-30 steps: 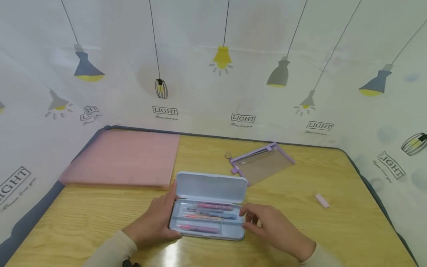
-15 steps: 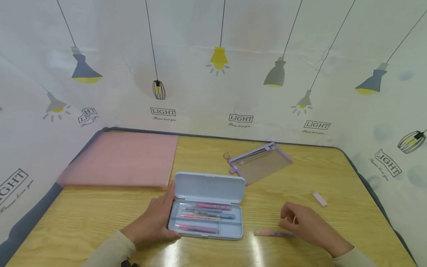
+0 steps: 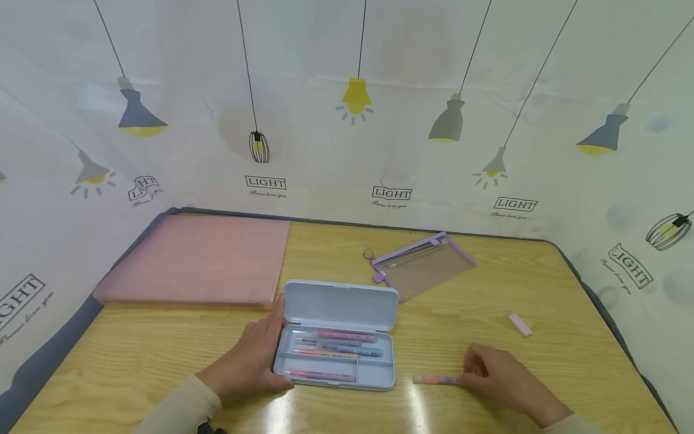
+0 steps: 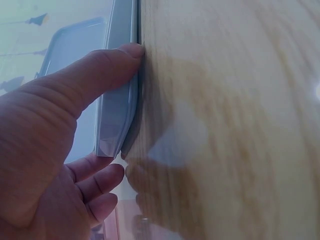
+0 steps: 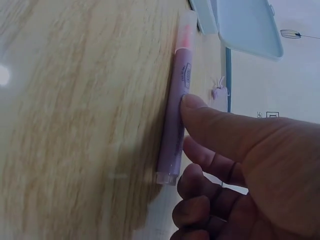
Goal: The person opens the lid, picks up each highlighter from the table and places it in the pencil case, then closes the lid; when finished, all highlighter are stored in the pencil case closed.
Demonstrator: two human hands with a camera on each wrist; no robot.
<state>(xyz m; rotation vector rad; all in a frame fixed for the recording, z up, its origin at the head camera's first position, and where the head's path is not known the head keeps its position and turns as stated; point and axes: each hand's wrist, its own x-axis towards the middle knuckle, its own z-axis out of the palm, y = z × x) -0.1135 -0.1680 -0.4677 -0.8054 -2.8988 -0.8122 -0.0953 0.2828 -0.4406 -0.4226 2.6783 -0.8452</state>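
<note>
An opened light-blue pencil case (image 3: 375, 375) has its lid raised and several pens (image 3: 347, 335) in its compartments. My left hand (image 3: 249, 355) holds the case at its left end; in the left wrist view the thumb (image 4: 107, 67) lies over the front edge, other fingers round the end. To the right of the case a purple highlighter (image 5: 175, 110) with a clear cap lies along the table. My right hand (image 3: 504, 380) pinches its rear half, the thumb (image 5: 205, 117) on the near side and a fingertip partly hidden behind it.
A pink folder (image 3: 200, 259) lies at the back left of the wooden table (image 3: 162, 355). Behind the case is a clear zip pouch (image 3: 434, 268) with purple edging. A small pink eraser (image 3: 520, 324) sits at the right. A lamp-printed curtain (image 3: 314, 138) surrounds the table.
My right hand has moved right, away from the case, then down onto the highlighter, which it had partly hidden. My left hand stays on the case.
</note>
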